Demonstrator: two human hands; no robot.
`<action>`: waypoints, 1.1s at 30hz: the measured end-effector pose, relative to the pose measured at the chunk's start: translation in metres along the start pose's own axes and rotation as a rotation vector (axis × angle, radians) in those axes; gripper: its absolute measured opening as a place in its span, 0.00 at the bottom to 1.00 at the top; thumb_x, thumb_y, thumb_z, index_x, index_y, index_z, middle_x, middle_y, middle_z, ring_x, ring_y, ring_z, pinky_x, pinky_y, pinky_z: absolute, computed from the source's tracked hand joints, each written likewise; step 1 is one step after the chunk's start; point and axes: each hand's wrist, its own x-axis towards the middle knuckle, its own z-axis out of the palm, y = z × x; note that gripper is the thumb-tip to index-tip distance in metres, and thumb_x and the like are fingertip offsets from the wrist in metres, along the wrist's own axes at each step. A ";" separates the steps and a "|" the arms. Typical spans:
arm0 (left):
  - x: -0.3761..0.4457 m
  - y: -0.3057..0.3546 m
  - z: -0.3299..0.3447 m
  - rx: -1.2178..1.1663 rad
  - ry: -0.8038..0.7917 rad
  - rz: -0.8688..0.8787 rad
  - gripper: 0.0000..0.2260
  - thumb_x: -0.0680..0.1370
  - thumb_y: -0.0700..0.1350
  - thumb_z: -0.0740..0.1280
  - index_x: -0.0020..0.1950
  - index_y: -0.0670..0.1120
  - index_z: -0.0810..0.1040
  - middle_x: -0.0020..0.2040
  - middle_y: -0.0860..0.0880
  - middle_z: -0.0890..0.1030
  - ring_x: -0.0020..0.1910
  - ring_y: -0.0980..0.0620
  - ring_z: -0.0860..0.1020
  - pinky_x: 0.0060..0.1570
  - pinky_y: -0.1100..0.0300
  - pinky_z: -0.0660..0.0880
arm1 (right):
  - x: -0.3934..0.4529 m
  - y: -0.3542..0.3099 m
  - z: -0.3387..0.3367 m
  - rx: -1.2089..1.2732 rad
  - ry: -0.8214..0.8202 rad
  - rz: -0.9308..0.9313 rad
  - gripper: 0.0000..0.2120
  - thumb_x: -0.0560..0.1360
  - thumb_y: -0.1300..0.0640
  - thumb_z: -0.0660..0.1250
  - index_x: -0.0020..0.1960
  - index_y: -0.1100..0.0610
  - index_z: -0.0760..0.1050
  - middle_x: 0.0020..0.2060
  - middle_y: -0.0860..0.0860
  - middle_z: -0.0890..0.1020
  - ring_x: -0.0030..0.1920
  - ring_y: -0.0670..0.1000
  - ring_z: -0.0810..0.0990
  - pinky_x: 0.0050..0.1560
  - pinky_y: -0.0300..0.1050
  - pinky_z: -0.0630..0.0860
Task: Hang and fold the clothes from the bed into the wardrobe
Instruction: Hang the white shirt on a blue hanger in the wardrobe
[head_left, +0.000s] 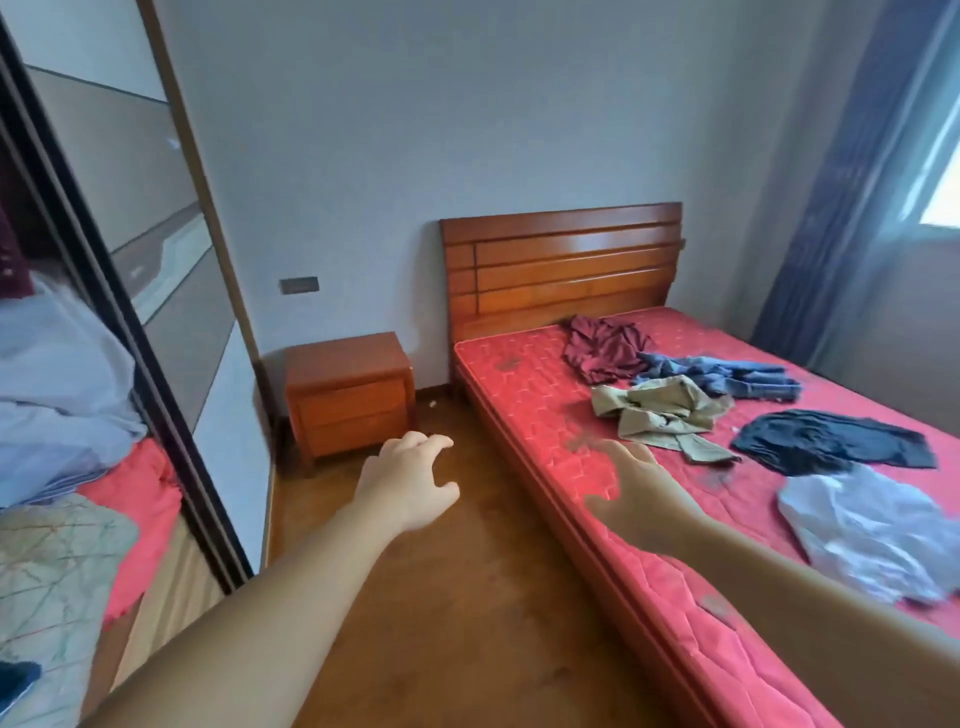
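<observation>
left hand (410, 480): forearm nearest the camera, stretched out over the floor (467, 597), fingers loosely curled, holding nothing. right hand (636, 491): reaching over the near edge of the bed (519, 374), fingers spread and relaxed, empty, blurred. clothes, all on the red mattress: pale shirt (867, 535) closest; black garment (831, 441) beyond it; khaki garment (662, 413) just ahead of the right hand, not touched; jeans (727, 376) and maroon garment (602, 345) toward the headboard (561, 260). wardrobe (104, 291): at left, sliding door pushed partly aside, folded bedding visible within. bedside cabinet (348, 395) between wardrobe and bed. step in hand, as judged: the first pick-up, nothing yet lifted. next move calls for closing the right hand on the khaki garment, the nearest to it, then turning left to the wardrobe. hard to make out: no rail or hangers visible; wardrobe interior cut off by the frame; each heap too crumpled to tell its kind; curtain (841, 182) and window cropped at right.
</observation>
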 end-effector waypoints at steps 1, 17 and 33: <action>-0.016 0.025 0.006 0.014 -0.010 0.035 0.25 0.76 0.56 0.64 0.73 0.57 0.66 0.72 0.53 0.68 0.70 0.49 0.67 0.65 0.50 0.70 | -0.031 0.019 -0.007 0.004 0.022 0.022 0.34 0.71 0.43 0.64 0.74 0.45 0.58 0.69 0.49 0.65 0.63 0.54 0.73 0.59 0.52 0.75; -0.238 0.398 0.102 -0.048 -0.250 0.778 0.27 0.74 0.57 0.64 0.72 0.57 0.66 0.69 0.53 0.70 0.68 0.50 0.68 0.66 0.49 0.68 | -0.472 0.224 -0.098 0.009 0.335 0.674 0.32 0.74 0.44 0.67 0.75 0.47 0.59 0.72 0.49 0.64 0.70 0.52 0.67 0.66 0.48 0.70; -0.283 0.481 0.121 -0.022 -0.310 0.832 0.26 0.74 0.56 0.65 0.73 0.58 0.66 0.71 0.53 0.68 0.70 0.50 0.66 0.68 0.47 0.65 | -0.548 0.291 -0.135 0.007 0.432 0.811 0.34 0.75 0.43 0.68 0.76 0.48 0.59 0.74 0.49 0.64 0.70 0.54 0.69 0.65 0.50 0.73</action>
